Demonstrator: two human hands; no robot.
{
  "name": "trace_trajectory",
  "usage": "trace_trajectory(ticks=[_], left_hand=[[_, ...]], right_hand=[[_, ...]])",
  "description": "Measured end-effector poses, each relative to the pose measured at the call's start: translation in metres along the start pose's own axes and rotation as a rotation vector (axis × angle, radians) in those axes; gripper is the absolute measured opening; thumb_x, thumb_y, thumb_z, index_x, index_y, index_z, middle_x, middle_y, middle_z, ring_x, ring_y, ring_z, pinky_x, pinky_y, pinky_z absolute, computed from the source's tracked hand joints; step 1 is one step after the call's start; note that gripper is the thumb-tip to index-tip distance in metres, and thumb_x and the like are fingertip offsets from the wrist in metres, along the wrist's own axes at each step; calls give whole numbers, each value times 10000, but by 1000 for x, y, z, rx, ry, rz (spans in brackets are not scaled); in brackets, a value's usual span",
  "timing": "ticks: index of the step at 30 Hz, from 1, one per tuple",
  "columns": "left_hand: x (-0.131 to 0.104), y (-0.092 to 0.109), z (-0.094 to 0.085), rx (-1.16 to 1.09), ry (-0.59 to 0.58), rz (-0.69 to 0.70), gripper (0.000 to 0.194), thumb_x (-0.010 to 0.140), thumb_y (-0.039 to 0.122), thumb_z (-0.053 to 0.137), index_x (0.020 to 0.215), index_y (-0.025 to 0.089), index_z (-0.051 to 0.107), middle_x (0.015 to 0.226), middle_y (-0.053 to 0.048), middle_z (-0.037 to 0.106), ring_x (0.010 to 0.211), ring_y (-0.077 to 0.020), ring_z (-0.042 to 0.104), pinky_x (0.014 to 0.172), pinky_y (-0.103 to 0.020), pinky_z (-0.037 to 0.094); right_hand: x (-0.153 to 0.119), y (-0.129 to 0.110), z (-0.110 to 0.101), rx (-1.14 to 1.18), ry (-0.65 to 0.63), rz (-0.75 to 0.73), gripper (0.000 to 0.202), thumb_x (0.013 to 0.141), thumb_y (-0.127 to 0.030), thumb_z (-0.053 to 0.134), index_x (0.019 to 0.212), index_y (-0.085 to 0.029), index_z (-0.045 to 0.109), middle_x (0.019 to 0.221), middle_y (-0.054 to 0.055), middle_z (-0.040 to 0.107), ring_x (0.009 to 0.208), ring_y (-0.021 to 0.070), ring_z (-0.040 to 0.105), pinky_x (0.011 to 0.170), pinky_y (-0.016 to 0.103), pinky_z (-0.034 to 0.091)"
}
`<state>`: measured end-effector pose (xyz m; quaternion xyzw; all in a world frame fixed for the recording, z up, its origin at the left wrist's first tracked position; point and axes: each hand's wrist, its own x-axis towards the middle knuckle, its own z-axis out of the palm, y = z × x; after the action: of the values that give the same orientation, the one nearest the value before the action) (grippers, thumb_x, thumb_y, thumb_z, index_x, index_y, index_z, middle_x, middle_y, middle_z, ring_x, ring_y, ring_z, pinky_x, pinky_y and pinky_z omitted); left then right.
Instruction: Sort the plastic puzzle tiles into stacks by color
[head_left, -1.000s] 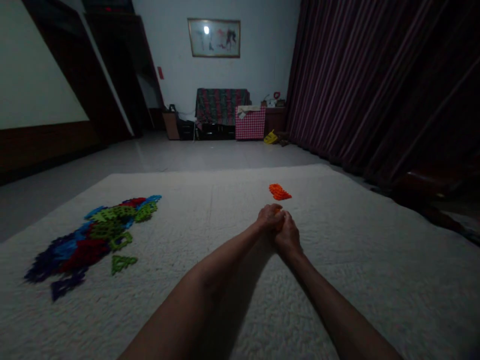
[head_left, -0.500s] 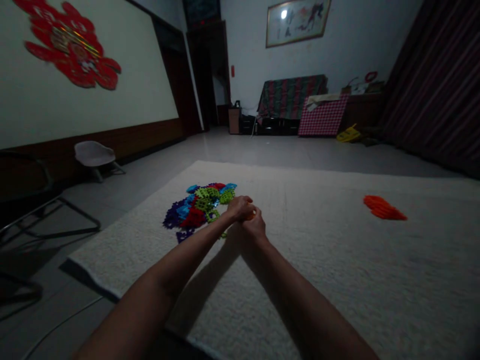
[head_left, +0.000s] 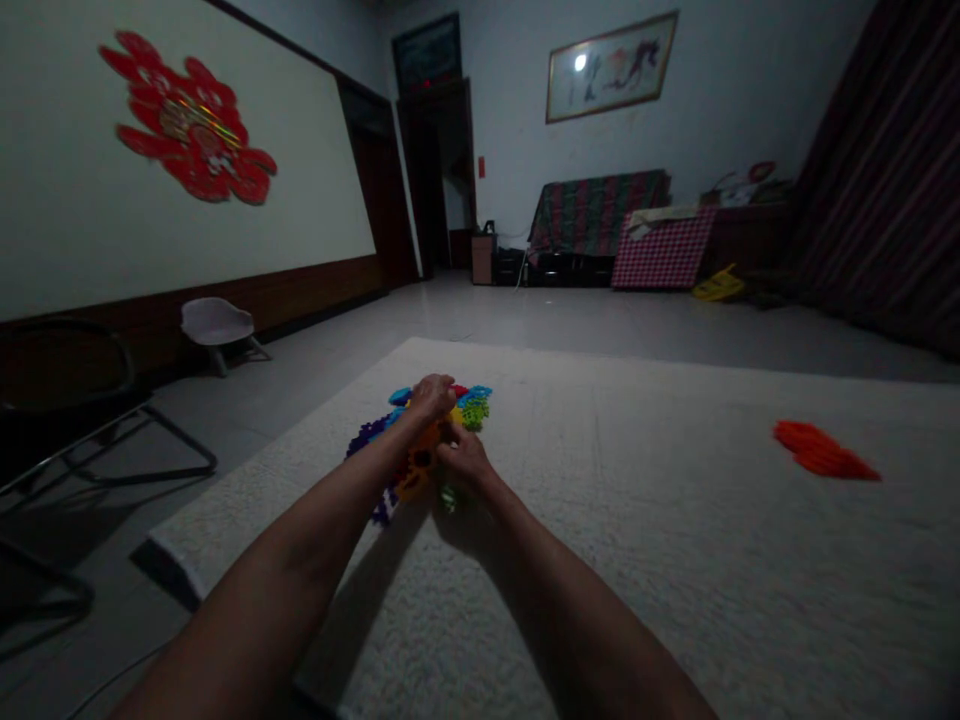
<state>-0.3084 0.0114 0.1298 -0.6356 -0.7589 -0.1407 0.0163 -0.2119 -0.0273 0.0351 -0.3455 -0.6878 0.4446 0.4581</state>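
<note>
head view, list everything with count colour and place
mat: 1, cream, on floor
openwork pieces: many, purple, blue, red, green, orange, yellow, mat's left part
loose pile: 1, orange, mat's right part
small chair: 1, pale, left of mat
dark chair: 1, black, left edge
wall decoration: 1, red, upper left
framed picture: 1, pale, upper right
doorway: 1, dark, upper middle
striped cloth: 1, green and maroon, far back
checked cloth: 1, pink and white, far back
yellow item: 1, yellow, far back
curtain: 1, purple, right edge
left hand: 1, bare, over openwork pieces
right hand: 1, bare, at openwork pieces
</note>
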Motion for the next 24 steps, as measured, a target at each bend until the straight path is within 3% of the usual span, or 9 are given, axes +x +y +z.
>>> trace_trajectory(ticks=[3, 6, 11, 15, 20, 24], left_hand=[[-10, 43, 31, -57, -39, 105, 397, 903, 232, 539, 1268, 231, 698, 1264, -70, 725, 1193, -218, 659, 1053, -284, 484], [-26, 97, 68, -136, -79, 239, 399, 885, 244, 567, 1262, 230, 697, 1218, -66, 742, 1169, -221, 665, 1046, -296, 492], [-56, 179, 121, -248, -155, 442, 339, 918, 211, 509, 1189, 225, 712, 1196, -64, 741, 1136, -200, 663, 1011, -288, 496], [-64, 235, 140, -292, -234, 572, 307, 948, 193, 449, 1041, 213, 741, 1169, -71, 718, 1069, -186, 664, 967, -271, 490], [-65, 284, 153, -265, -244, 675, 276, 945, 206, 457, 988, 228, 729, 1093, -61, 692, 1022, -178, 652, 926, -264, 482], [-71, 293, 171, -243, -106, 683, 279, 951, 236, 456, 1086, 225, 700, 1152, -90, 646, 1117, -212, 603, 976, -301, 459]], right_hand=[[-19, 14, -51, -187, 59, 20, 210, 726, -178, 541, 850, -223, 704, 839, -18, 751, 826, 183, 688, 821, 293, 549], [-40, 29, -127, -367, 215, 20, 237, 737, -148, 533, 841, -239, 726, 896, 7, 761, 880, 194, 690, 889, 320, 540], [-91, 48, -275, -744, 600, 79, 375, 765, -114, 494, 1074, -181, 695, 1145, 121, 700, 1086, 241, 642, 1022, 404, 491], [-129, 54, -370, -1011, 837, 206, 483, 808, -177, 516, 1287, -131, 565, 1375, 187, 553, 1316, 287, 490, 1107, 452, 411], [-145, 59, -447, -1125, 960, 441, 720, 793, -352, 626, 1432, -109, 402, 1493, 218, 414, 1370, 341, 407, 1087, 479, 398], [-132, 62, -483, -1148, 889, 538, 779, 816, -477, 611, 1477, -142, 371, 1551, 194, 369, 1384, 366, 385, 1081, 519, 389]])
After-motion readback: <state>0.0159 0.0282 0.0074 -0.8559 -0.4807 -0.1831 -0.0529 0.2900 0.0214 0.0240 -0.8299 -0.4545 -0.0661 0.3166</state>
